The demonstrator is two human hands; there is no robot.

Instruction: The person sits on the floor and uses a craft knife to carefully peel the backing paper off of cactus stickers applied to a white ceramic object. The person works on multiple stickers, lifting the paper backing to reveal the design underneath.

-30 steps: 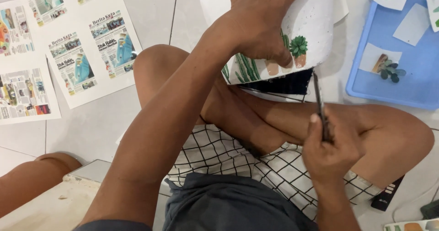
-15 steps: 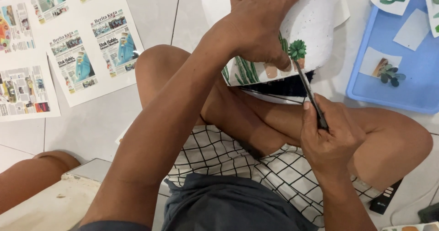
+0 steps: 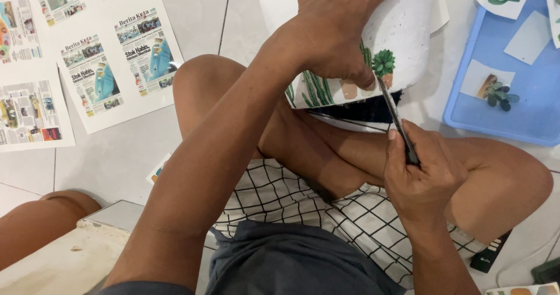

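The step in hand appears to be cutting a small potted-plant picture (image 3: pixel 383 64) out of a white printed sheet (image 3: pixel 402 32) that lies across the person's crossed legs. The left hand (image 3: pixel 335 29) lies flat on the sheet, fingers spread, pinning it down rather than gripping it; the thumb sits just beside the picture. The right hand (image 3: pixel 420 175) is closed firmly around the dark handle of a slim knife (image 3: pixel 396 117), with the blade tip touching the sheet at the lower edge of the picture. A dark pad (image 3: pixel 361 111) shows under the near edge of the sheet. Judged from this, the next stroke calls for a steady pull along the outline, with the blade kept clear of the left thumb, which stands closest to the cutting line. More plant pictures (image 3: pixel 318 88) line the near edge of the sheet, partly hidden by the left wrist. A blue tray (image 3: pixel 466 111) on the person's right holds cut-out pieces (image 3: pixel 493 88) and is well apart from the blade. Printed newspaper sheets (image 3: pixel 116 61) lie on the tiled floor (image 3: pixel 198 15) on the person's left. The bent knees crowd the work area and limit the reach of the right forearm.
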